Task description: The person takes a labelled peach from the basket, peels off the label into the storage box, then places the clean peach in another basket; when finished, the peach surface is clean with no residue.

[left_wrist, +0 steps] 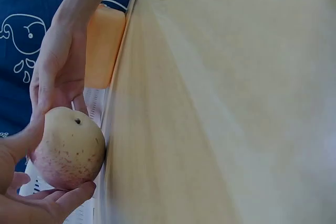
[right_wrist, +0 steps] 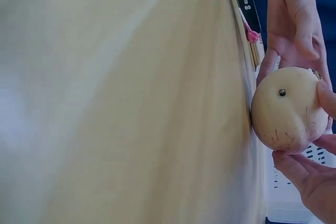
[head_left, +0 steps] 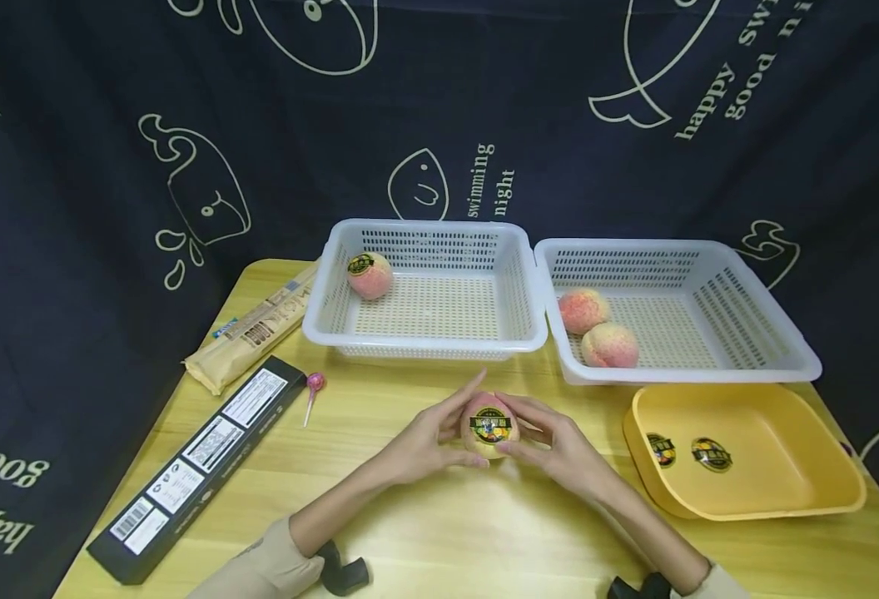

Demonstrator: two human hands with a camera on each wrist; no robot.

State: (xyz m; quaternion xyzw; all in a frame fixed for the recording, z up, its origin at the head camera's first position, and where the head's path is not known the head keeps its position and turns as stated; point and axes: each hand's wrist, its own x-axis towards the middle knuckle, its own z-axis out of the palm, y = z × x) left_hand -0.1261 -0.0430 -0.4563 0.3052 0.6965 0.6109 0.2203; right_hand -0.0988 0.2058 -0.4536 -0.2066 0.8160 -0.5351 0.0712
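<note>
A pink and pale yellow peach (head_left: 489,423) is held between my two hands above the near middle of the table. On its side facing the head camera is a black round sticker with a coloured picture; both wrist views show its pale end with a small dark spot. My left hand (head_left: 423,441) grips it from the left, thumb low and fingers around the far side. From the right, my right hand (head_left: 559,441) holds it with thumb and fingertips. In the left wrist view, the peach (left_wrist: 71,148) hides some fingers of both hands.
Behind stand a white basket (head_left: 424,341) with one stickered peach (head_left: 372,281) and another white basket (head_left: 679,374) with two peaches (head_left: 610,345). A yellow bin (head_left: 784,453) at right contains two stickers (head_left: 712,455). At left lie a black box (head_left: 200,470), lollipop (head_left: 315,383) and beige packet (head_left: 260,333).
</note>
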